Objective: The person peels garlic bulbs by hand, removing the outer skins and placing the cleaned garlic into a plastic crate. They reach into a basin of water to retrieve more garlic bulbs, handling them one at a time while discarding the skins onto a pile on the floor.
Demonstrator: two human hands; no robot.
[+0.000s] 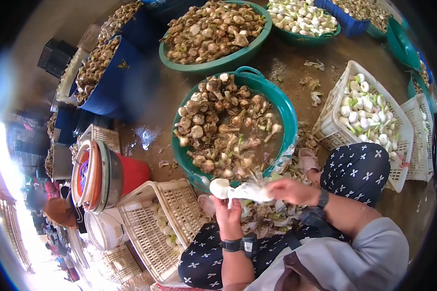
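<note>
My left hand is closed around a peeled white garlic bulb, just over the near rim of the green tub. From the bulb a pale stalk with loose, blurred skin stretches to the right. At its far end my right hand has its fingers closed on the garlic skin. The green tub in front of me holds brown, unpeeled garlic bulbs in murky water. Below my hands lies a heap of stripped garlic skins, between my legs.
A white crate of cleaned garlic stands at right, another white crate at left. Beyond are a wide basin of unpeeled bulbs and a basin of white ones. Stacked buckets and blue barrels line the left.
</note>
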